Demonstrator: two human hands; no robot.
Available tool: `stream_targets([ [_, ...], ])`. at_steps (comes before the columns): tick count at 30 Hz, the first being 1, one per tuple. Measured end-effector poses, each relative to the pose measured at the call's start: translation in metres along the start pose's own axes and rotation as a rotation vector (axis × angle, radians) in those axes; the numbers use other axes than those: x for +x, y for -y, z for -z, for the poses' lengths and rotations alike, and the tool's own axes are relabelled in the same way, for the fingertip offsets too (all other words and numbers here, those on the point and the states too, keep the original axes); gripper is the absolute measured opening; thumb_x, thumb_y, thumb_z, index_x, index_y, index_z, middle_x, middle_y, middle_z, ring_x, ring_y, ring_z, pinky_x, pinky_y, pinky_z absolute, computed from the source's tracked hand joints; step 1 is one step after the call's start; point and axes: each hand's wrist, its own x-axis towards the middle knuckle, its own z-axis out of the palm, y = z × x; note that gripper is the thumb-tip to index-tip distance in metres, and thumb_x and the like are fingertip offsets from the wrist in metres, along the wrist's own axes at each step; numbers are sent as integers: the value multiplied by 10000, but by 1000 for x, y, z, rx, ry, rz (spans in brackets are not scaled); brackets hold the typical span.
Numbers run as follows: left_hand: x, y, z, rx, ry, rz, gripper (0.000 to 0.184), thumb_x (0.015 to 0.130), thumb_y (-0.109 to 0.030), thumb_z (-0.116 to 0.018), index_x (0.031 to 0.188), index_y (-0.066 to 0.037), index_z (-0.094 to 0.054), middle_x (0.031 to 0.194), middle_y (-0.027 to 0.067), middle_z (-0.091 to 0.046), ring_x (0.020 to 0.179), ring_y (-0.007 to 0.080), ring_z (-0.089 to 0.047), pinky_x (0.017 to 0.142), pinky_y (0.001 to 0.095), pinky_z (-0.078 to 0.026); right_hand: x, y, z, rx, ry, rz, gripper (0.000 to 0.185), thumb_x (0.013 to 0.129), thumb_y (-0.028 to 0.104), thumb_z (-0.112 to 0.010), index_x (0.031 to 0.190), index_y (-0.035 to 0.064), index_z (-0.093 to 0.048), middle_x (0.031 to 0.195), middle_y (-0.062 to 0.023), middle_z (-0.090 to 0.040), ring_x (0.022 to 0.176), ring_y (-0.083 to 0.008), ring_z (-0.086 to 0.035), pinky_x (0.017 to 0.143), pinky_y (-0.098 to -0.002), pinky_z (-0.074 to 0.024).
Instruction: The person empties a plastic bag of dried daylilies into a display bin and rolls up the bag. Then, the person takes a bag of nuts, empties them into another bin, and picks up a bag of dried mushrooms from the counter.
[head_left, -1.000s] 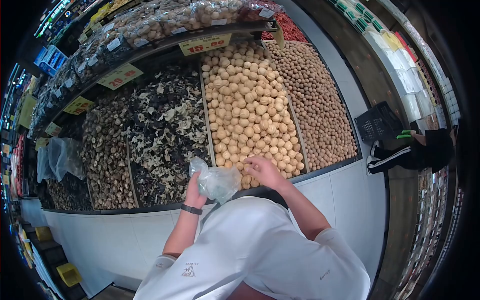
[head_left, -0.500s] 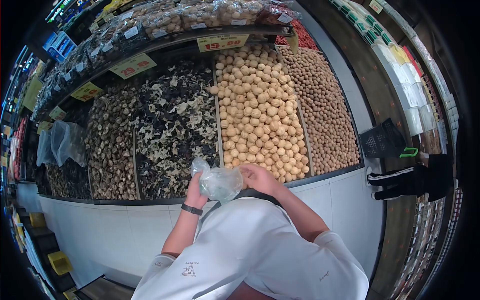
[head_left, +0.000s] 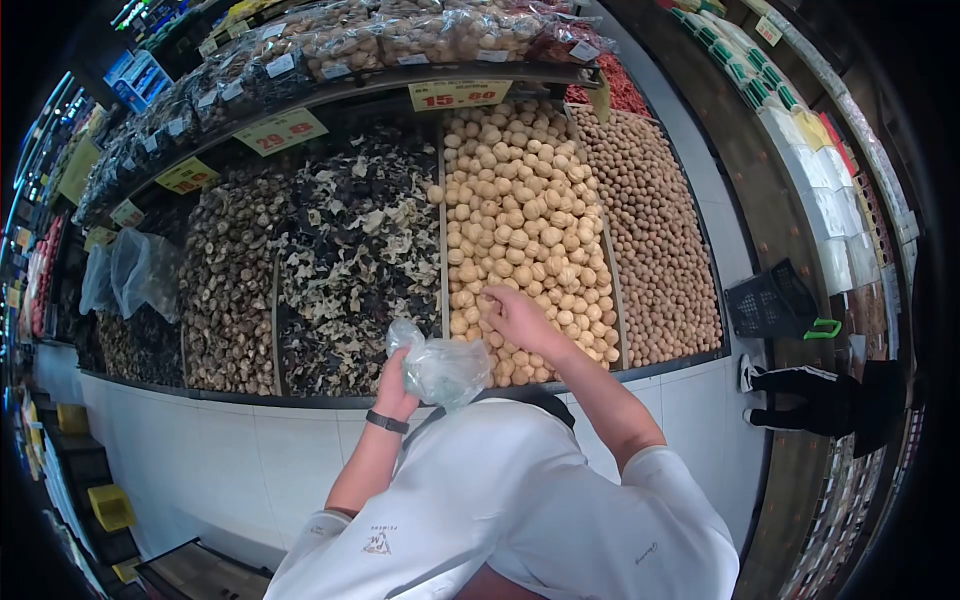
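My left hand (head_left: 398, 388), with a dark band at its wrist, is closed on a clear plastic bag (head_left: 447, 372) in front of my body. The bag is crumpled, and something faintly greenish shows through it. Over the bin of walnuts (head_left: 535, 235) is my right hand (head_left: 522, 320), its fingers curled down at the lower left part of the pile. Whether a walnut lies between those fingers is hidden. To the left, dried black fungus (head_left: 350, 260) fills the adjoining bin, just beyond the bag.
Dried mushrooms (head_left: 230, 270) and small brown round goods (head_left: 655, 230) fill other bins. A shelf with packed bags (head_left: 410, 42) and price signs (head_left: 460, 95) runs above. At right stands a person in dark trousers (head_left: 800, 385) near a black basket (head_left: 770, 300).
My right hand has left the bag's edge and moved up and forward onto the walnuts. My left hand still holds the bag. The view has shifted slightly.
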Motion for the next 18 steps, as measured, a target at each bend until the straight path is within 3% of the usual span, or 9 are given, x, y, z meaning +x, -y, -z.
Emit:
stream_targets([
  [5,-15,-7,3,-25,-44,-71,317,967,-235,-486,1196,-25,-553,1127,129,-641,1072,264,-614,963,396,-485,85,-8,0,-274,-91,121,462,805,137,-654,1253,54,-574,1143,-183,-613,1073,-337,-598,880,-431,-499],
  [9,-27,-12,7,-55,-77,-125,311,964,-228,-489,1192,-29,-557,1126,124,-643,1070,261,-612,960,394,-481,151,5,-2,-365,-112,181,452,804,123,-644,1242,50,-559,1138,-157,-607,1064,-332,-593,873,-425,-501],
  [12,-29,-15,23,-145,-131,-161,300,961,-229,-504,1185,-40,-569,1117,111,-649,1047,254,-615,944,389,-483,200,9,-10,-526,-87,67,445,766,67,-640,1201,59,-546,1097,-153,-591,1064,-339,-579,868,-433,-503],
  [18,-40,-23,29,-189,-216,-220,289,963,-241,-507,1167,-49,-580,1094,105,-654,1027,248,-622,920,382,-494,270,-17,-32,-639,-194,152,359,754,53,-642,1107,41,-574,1073,-146,-597,1070,-312,-582,839,-424,-520],
])
